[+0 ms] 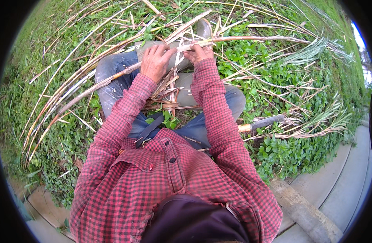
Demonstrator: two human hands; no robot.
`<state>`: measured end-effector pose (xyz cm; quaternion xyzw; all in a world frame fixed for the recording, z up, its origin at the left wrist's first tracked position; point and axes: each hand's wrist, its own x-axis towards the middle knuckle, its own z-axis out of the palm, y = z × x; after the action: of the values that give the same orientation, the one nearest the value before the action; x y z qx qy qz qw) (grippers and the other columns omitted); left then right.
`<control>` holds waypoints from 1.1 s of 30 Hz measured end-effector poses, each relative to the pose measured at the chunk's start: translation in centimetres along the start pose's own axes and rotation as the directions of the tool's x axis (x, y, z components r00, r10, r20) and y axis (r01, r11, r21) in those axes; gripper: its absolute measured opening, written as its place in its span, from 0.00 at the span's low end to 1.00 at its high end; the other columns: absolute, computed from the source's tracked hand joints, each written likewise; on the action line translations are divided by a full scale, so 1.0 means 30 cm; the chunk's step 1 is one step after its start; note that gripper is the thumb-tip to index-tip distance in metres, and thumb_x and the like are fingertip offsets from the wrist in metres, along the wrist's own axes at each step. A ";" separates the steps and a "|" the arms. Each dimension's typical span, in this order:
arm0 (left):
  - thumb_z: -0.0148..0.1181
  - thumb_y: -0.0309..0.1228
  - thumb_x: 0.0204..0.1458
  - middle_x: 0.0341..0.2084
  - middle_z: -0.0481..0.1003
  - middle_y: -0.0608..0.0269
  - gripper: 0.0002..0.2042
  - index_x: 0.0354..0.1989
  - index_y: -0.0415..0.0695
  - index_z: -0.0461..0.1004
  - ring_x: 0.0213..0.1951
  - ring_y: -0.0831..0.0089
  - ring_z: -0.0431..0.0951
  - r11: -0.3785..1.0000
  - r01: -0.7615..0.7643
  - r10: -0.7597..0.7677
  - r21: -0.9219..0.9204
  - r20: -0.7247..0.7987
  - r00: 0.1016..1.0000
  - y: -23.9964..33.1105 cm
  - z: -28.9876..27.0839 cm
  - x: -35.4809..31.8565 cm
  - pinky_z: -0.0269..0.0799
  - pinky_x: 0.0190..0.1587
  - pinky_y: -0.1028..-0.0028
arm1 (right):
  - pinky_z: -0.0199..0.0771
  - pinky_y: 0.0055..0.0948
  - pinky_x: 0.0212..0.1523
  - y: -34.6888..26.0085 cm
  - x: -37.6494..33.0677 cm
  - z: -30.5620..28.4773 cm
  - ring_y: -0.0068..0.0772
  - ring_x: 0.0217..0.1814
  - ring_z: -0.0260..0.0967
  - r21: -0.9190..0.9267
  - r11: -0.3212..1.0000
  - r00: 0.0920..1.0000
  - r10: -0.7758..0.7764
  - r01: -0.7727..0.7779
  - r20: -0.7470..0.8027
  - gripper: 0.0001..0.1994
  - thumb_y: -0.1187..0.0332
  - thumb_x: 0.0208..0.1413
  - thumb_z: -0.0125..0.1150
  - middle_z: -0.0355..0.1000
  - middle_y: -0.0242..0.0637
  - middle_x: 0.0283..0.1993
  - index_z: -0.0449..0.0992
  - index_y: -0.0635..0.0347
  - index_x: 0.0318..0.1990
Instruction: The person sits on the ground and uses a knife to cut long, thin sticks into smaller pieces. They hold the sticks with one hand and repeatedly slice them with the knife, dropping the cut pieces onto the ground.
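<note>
A long brown cane stalk (123, 73) lies across my lap, bending down to the left and running out to the right toward a tuft of green leaves. My left hand (155, 61) is closed over it, thumb toward the middle. Just to the right, my right hand (199, 54) grips the same stalk with bent fingers. Between the hands the stalk looks pale, with its outer layer partly off. Split strips and peelings (165, 87) lie on my legs below it. Some fingertips are hidden by the hands.
Several more stalks (58, 91) lie on the grass to the left. Dry strips and leafy tops (307, 50) spread to the right. A grey cylinder with a pale wooden end (267, 122) rests beside my right knee. Concrete slabs (336, 174) and a wooden beam (305, 208) are at lower right.
</note>
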<state>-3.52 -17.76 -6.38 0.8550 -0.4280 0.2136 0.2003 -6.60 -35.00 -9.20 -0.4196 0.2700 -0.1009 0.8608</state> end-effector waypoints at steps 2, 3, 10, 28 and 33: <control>0.54 0.25 0.40 0.35 0.68 0.66 0.16 0.41 0.51 0.71 0.40 0.66 0.68 1.000 0.027 -0.026 -0.007 0.030 0.999 0.000 -0.015 -0.014 0.62 0.41 0.66 | 0.79 0.28 0.25 0.039 0.014 -0.014 0.40 0.31 0.73 0.066 0.996 0.996 -0.060 0.056 0.064 0.12 0.76 0.45 0.54 0.70 0.47 0.33 0.64 0.72 0.38; 0.55 0.28 0.41 0.36 0.69 0.65 0.16 0.42 0.51 0.70 0.40 0.66 0.68 0.999 0.040 -0.039 -0.025 0.036 0.999 0.008 -0.050 -0.028 0.62 0.42 0.66 | 0.79 0.27 0.25 0.050 0.002 -0.008 0.38 0.31 0.73 0.100 0.995 0.999 -0.027 0.024 0.031 0.11 0.76 0.45 0.55 0.70 0.45 0.34 0.66 0.71 0.37; 0.56 0.37 0.46 0.40 0.69 0.57 0.19 0.47 0.46 0.67 0.43 0.60 0.68 0.937 0.324 -0.310 0.133 -0.119 0.943 -0.150 -0.362 -0.258 0.61 0.46 0.64 | 0.78 0.26 0.23 0.102 -0.105 -0.130 0.34 0.26 0.73 -0.366 0.925 0.982 0.150 -0.100 0.111 0.04 0.77 0.45 0.55 0.72 0.45 0.30 0.73 0.68 0.28; 0.57 0.39 0.46 0.25 0.68 0.67 0.10 0.34 0.50 0.72 0.29 0.67 0.73 0.955 0.169 -0.205 0.242 0.134 0.969 -0.337 -0.428 -0.427 0.70 0.25 0.70 | 0.52 0.40 0.59 -0.049 -0.251 0.114 0.44 0.55 0.59 -0.626 -0.277 0.529 -0.352 0.729 0.772 0.33 0.58 0.38 0.66 0.62 0.45 0.52 0.62 0.58 0.54; 0.54 0.35 0.50 0.23 0.71 0.63 0.07 0.30 0.46 0.72 0.27 0.62 0.74 0.913 0.399 -0.404 0.080 0.054 0.913 -0.332 -0.425 -0.430 0.70 0.27 0.69 | 0.60 0.36 0.47 -0.021 -0.089 0.153 0.35 0.38 0.67 -0.548 -0.388 0.605 0.031 0.741 0.796 0.15 0.55 0.42 0.62 0.71 0.32 0.32 0.74 0.52 0.36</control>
<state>-4.85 2.78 -4.32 0.9378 -0.2424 0.1525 0.1961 -6.27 -31.26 -5.38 -0.9749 -0.1657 -0.0509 0.1397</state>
